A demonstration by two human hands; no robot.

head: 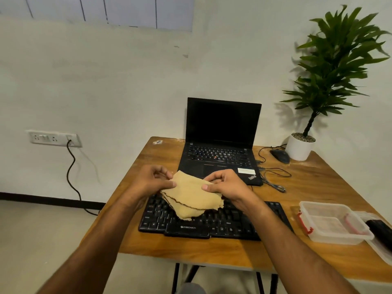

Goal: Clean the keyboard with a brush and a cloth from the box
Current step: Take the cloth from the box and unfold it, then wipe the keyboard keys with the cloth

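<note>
A folded tan cloth hangs just above the black keyboard, which lies near the table's front edge. My left hand pinches the cloth's left edge and my right hand pinches its right edge. The clear plastic box with red clips stands open to the right of the keyboard. Beside it, on the box lid at the frame's right edge, lies a dark object that may be the brush; I cannot tell.
An open black laptop stands behind the keyboard on the wooden table. A mouse with loose cables and a potted plant sit at the back right. A wall socket with a cable is at the left.
</note>
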